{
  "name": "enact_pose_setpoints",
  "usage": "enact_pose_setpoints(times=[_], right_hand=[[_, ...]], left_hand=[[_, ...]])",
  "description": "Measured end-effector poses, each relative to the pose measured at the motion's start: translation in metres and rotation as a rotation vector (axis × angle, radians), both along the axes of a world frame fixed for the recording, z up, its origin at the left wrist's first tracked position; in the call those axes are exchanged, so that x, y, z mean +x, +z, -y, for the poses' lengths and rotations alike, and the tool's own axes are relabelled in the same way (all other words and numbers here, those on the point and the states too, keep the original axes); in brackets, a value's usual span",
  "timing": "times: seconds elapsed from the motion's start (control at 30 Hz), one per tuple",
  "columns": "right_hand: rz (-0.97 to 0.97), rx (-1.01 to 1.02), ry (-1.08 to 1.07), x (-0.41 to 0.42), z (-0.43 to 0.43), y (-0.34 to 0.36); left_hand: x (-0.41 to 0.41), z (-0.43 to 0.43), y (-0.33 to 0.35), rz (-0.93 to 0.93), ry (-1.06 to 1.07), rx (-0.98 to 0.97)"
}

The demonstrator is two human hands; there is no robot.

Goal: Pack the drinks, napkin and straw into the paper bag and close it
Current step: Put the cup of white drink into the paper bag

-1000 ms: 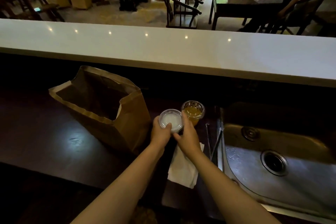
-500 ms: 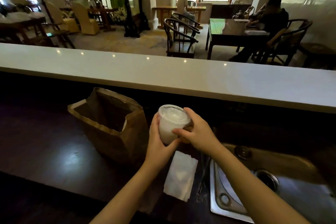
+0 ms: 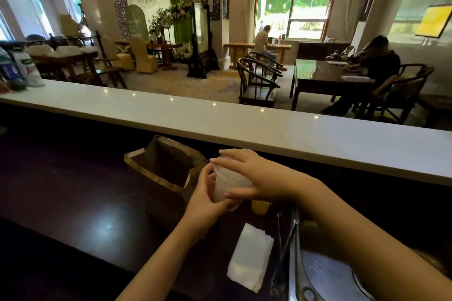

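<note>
Two bare forearms reach in from the bottom edge, with no sleeve showing on either as far as the frame goes. The left hand [image 3: 205, 199] and the right hand [image 3: 254, 178] wear no gloves. The fingers [image 3: 238, 194] are slim, with short plain nails. No ring, watch or bracelet shows on the wrists.

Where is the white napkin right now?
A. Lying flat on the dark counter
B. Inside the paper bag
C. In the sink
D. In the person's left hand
A: the napkin lies flat on the dark counter, while both hands hold the white drink beside the open paper bag.
</note>
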State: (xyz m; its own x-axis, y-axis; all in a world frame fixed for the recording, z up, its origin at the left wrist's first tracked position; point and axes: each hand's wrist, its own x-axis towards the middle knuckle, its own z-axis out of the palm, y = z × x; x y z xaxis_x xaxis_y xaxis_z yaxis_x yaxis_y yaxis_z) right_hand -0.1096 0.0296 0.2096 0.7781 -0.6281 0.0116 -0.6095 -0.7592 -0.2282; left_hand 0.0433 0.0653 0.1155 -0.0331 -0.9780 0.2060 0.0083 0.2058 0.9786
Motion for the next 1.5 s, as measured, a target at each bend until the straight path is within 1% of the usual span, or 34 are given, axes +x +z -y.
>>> enact_pose_setpoints(times=[0.13,0.27,0.43,0.57,0.67,0.77,0.83,0.87,0.97,1.03,1.07,1.17,1.33,1.5], right_hand=[[0.045,0.151,0.094,-0.001,-0.001,0.018],[0.016,0.218,0.161,-0.002,-0.001,0.034],[-0.013,0.208,0.194,0.004,0.003,0.053],[-0.019,0.147,0.183,0.014,0.015,0.07],[-0.005,0.153,0.167,0.025,0.026,0.079],[-0.01,0.158,0.16,0.04,0.037,0.083],[-0.027,0.169,0.167,0.052,0.044,0.083],[-0.034,0.173,0.173,0.059,0.048,0.083],[-0.04,0.174,0.192,0.083,0.059,0.086],[-0.036,0.171,0.207,0.104,0.067,0.087],[-0.036,0.171,0.214,0.115,0.071,0.086],[-0.054,0.169,0.236,0.148,0.082,0.077],[-0.065,0.188,0.244,0.19,0.102,0.046],[-0.074,0.169,0.274,0.206,0.117,0.022]], left_hand=[[0.016,-0.011,0.013,0.049,-0.093,0.027],[0.03,-0.013,0.025,0.094,-0.159,0.046],[0.041,-0.009,0.043,0.097,-0.218,0.03],[0.047,0.004,0.063,0.127,-0.239,0.007],[0.06,0.014,0.077,0.173,-0.242,0.016],[0.085,0.019,0.089,0.26,-0.24,0.004],[0.111,0.024,0.091,0.343,-0.16,-0.007],[0.126,0.028,0.09,0.418,-0.083,-0.013],[0.167,0.044,0.08,0.736,0.247,-0.059],[0.183,0.052,0.07,0.847,0.424,-0.1],[0.187,0.055,0.067,0.878,0.46,-0.109],[0.201,0.064,0.054,0.989,0.449,-0.093],[0.222,0.077,0.041,1.16,0.354,-0.06],[0.229,0.081,0.039,1.155,0.251,-0.025]])
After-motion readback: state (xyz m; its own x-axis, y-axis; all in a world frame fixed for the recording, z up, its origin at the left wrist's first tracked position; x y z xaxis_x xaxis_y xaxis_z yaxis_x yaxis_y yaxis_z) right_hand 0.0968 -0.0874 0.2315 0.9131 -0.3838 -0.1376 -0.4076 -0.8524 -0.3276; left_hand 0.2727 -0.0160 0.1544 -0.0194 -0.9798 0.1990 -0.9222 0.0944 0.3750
